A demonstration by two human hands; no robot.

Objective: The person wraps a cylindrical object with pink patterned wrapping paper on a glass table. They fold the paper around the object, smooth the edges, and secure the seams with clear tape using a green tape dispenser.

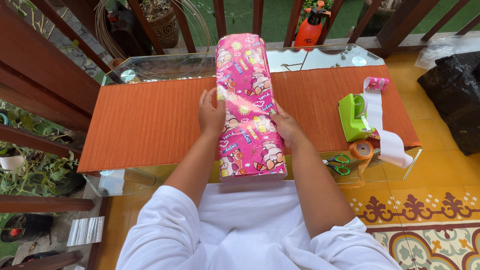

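White sleeves and two bare forearms reach up from the bottom of the frame to a long box wrapped in pink cartoon-print paper.

Lying lengthwise at centre frame on an orange woven mat over a glass table, the box has the left hand flat against its left side, fingers spread and gripping nothing, and the right hand pressed on its right side. At right sit a green tape dispenser, a loose white paper strip, an orange ribbon roll and green-handled scissors.
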